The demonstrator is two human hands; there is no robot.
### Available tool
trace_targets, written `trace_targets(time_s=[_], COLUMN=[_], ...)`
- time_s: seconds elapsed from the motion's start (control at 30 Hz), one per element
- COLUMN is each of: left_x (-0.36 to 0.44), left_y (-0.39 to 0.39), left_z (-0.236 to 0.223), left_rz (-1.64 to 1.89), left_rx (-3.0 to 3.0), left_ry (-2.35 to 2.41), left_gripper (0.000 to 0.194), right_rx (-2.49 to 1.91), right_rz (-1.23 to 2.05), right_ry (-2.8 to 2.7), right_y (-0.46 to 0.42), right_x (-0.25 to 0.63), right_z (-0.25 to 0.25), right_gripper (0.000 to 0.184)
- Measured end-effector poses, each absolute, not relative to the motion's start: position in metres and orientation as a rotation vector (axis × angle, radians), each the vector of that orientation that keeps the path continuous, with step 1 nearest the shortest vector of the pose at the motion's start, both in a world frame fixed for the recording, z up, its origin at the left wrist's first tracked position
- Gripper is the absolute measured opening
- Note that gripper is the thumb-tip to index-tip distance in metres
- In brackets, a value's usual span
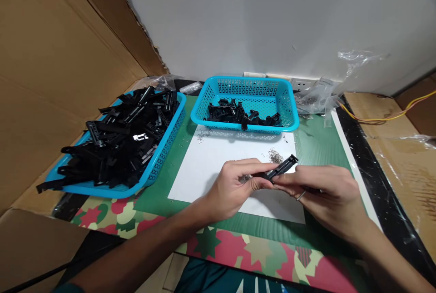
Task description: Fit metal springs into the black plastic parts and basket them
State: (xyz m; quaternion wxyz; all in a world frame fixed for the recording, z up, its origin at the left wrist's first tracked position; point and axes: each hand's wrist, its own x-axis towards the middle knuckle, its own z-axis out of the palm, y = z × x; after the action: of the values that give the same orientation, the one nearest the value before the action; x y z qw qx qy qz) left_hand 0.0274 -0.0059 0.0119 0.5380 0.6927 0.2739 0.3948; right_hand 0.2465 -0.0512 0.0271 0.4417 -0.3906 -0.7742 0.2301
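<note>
A long, narrow black plastic part (pixel 285 165) is held tilted above the white paper, its upper end pointing to the right and away from me. My left hand (pixel 235 186) grips its lower end between thumb and fingers. Against the same part, from the right, press the thumb and fingertips of my right hand (pixel 327 193); a ring shows on one finger. Whether those fingertips also pinch something small is hidden. Just beyond the part lies a small heap of thin metal wire pieces (pixel 274 156) on the white paper (pixel 204 170).
On the left, a blue basket (pixel 166 147) is heaped with black plastic parts (pixel 116 134). Another blue basket (pixel 245 80) at the back holds fewer black parts. Clear plastic bags (pixel 316 97) lie behind it to the right. Cardboard walls (pixel 68 57) flank the table.
</note>
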Motion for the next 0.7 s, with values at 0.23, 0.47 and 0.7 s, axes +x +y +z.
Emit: trace_targets(time_s=[0.23, 0.47, 0.7], left_x=[0.025, 0.017, 0.016], left_y=[-0.004, 0.011, 0.017], left_z=[0.011, 0.002, -0.001], left_rz=[0.815, 1.006, 0.970], left_rx=[1.689, 2.322, 2.398], left_ry=[0.649, 0.533, 0.504], left_gripper=[0.043, 0.025, 0.020], right_rx=[-0.965, -1.047, -1.231], right_rz=[0.402, 0.656, 0.793], right_ry=[-2.018, -2.044, -1.988], right_y=[-0.052, -0.045, -0.039], right_x=[0.254, 0.260, 0.263], right_z=[0.026, 0.010, 0.020], right_gripper=[0.015, 0.011, 0.013])
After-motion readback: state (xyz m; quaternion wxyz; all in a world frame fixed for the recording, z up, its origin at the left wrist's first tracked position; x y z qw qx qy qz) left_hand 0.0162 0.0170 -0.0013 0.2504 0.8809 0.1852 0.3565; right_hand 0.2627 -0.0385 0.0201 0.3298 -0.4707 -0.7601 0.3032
